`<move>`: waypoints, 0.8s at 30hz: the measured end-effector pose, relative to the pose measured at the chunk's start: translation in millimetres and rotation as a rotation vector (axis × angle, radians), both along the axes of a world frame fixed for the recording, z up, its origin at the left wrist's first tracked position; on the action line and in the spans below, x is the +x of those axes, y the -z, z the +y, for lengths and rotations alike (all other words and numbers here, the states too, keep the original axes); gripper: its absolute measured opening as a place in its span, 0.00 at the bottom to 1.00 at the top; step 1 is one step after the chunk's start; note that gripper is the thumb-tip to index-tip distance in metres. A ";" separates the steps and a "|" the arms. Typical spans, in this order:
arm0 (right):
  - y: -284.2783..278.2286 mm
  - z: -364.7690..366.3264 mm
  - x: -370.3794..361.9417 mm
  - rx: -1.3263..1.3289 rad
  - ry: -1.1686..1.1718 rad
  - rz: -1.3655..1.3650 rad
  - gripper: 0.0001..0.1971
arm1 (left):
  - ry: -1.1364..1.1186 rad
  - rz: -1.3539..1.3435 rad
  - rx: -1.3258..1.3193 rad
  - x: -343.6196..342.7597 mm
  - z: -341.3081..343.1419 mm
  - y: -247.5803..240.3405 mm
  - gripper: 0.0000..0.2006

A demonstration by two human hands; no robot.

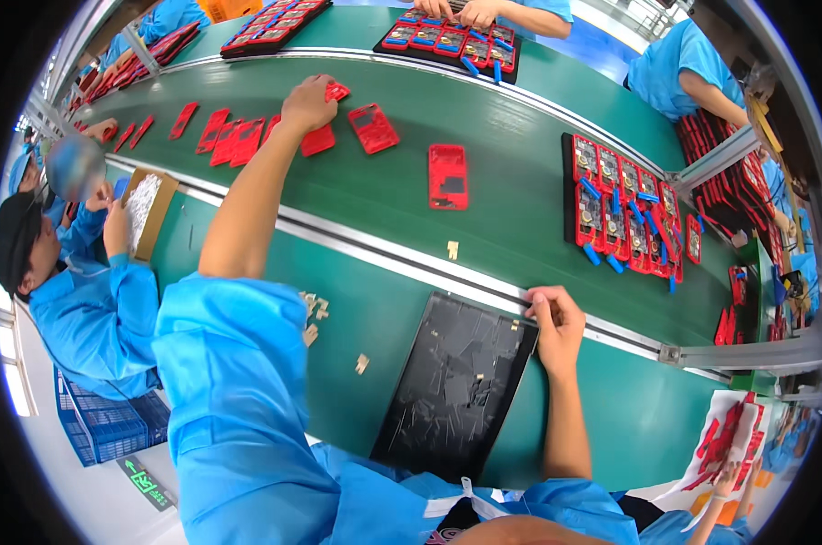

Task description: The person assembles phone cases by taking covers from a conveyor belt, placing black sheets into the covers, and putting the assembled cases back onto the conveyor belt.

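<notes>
My left hand (309,105) reaches far over the green conveyor belt, its fingers closed on a small red phone-shaped casing (337,91). Other red casings lie close by, one (318,139) just below the hand and one (373,128) to its right. A single red casing (447,177) rests nearer the middle of the belt. My right hand (557,329) is curled at the upper right corner of a black tray (411,413), beside the metal rail; whatever its fingers pinch is hidden. Dark flat scraps and thin strips (461,386) lie in the tray.
Small beige pieces (362,364) lie left of the tray, one more (453,249) on the belt. A black-based rack (570,195) of red casings with blue parts stands at right. A co-worker (93,300) sits at left by a cardboard box (161,213). Metal rails (375,238) border the belt.
</notes>
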State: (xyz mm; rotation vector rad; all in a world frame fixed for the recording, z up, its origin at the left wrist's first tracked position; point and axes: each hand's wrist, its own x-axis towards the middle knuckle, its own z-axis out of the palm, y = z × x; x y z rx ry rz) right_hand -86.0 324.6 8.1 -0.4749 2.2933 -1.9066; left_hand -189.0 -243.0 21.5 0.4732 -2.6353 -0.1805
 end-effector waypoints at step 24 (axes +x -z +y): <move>-51.2 -4.7 33.3 0.229 -0.079 0.624 0.05 | 0.214 0.529 1.106 174.3 161.0 -62.7 0.15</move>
